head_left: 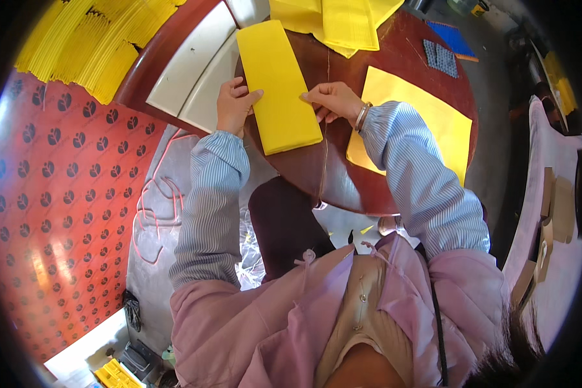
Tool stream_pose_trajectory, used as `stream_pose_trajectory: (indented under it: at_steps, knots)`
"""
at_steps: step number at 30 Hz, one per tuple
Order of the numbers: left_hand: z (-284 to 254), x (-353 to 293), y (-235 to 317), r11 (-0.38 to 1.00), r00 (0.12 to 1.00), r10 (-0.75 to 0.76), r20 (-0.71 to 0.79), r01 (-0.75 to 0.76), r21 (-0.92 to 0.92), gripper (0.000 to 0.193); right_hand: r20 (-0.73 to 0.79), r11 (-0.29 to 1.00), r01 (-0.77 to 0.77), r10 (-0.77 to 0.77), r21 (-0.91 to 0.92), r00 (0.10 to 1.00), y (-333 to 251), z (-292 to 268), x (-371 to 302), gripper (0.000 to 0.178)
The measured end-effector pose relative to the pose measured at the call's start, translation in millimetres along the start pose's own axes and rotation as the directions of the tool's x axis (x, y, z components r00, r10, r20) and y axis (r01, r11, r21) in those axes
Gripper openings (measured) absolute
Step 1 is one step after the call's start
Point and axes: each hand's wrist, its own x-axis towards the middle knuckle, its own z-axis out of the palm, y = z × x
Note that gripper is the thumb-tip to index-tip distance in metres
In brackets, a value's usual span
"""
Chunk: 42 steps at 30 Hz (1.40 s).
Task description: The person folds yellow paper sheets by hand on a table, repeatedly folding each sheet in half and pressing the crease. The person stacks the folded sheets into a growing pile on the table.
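Note:
A long, folded yellow sheet [278, 84] lies slanted over the left part of a round dark-red table [407, 48]; whether it is paper or thin cloth I cannot tell. My left hand [234, 107] grips its left edge, thumb on top, the other fingers bent beside it. At the right edge, my right hand [335, 101] pinches the sheet between thumb and fingers. Striped sleeves cover both forearms. To the right, partly under my right forearm, lie flat, wide yellow sheets [414, 107].
More yellow sheets [349, 26] lie at the table's far edge. Many folded yellow pieces [90, 45] are stacked at the far left, above a red patterned surface [64, 194]. A grey studded pad [440, 58] and a blue mat [452, 40] sit at the far right.

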Motion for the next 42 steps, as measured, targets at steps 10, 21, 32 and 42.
stream_pose_trajectory:
  at_steps: [10, 21, 32, 42]
  knots:
    - [-10.1, 8.6, -28.2, 0.986, 0.993, 0.113, 0.019, -0.115, 0.117, 0.062, -0.066, 0.999, 0.031, -0.031, 0.011, 0.997, 12.7, 5.7, 8.7, 0.030]
    - [50.5, -67.0, -21.0, 0.121, 0.679, 0.498, 0.540, -0.671, 0.732, 0.097, -0.423, 0.861, 0.423, -0.507, -0.281, 0.751, 18.4, 19.6, -9.1, 0.023]
    - [58.7, -75.3, -26.3, 0.082, 0.731, 0.384, 0.564, -0.636, 0.767, 0.108, 0.290, 0.105, 0.428, -0.590, -0.897, 0.753, -38.9, 19.5, 125.5, 0.059]
    - [59.5, -74.7, -29.4, 0.079, 0.704, 0.416, 0.576, -0.658, 0.748, 0.108, 0.134, 0.285, 0.394, -0.638, -0.874, 0.758, -38.0, 10.3, 133.9, 0.058]
